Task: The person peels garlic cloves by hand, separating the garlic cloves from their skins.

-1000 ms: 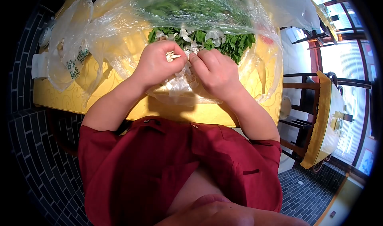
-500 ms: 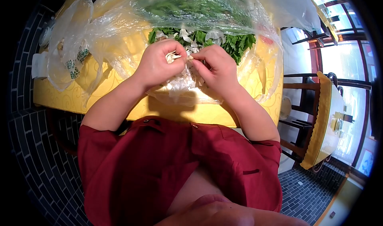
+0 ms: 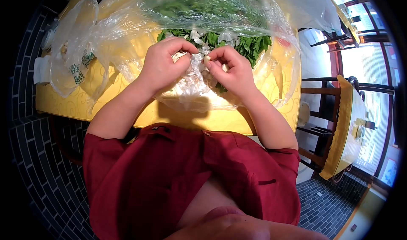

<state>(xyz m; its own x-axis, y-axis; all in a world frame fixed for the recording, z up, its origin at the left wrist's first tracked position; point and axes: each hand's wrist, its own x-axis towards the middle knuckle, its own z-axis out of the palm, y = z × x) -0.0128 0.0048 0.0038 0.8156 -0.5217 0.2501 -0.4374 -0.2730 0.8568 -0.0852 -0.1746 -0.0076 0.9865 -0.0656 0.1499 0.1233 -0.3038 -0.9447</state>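
Observation:
My right hand [image 3: 229, 70] is closed on a small pale garlic clove [image 3: 207, 59], held between thumb and fingertips, with another pale piece showing in the curled fingers. My left hand [image 3: 166, 64] is curled close beside it, thumb and index finger a little apart; pale garlic shows partly inside its fingers. Beneath and between both hands lies a heap of whitish papery skins [image 3: 193, 85] on clear plastic. Just beyond them are green leaves [image 3: 254, 48] with a few skins on top.
A large clear plastic bag [image 3: 127, 19] covers more greens across the yellow-covered table [image 3: 63, 102]. Another clear bag with green print [image 3: 78, 68] lies at the left. To the right stand dark chairs [image 3: 320, 113] and a second table [image 3: 349, 125] near windows.
My hands have moved slightly apart. The clove now shows in my right fingertips, my left thumb and index finger have parted, and more of the skins is visible between the hands.

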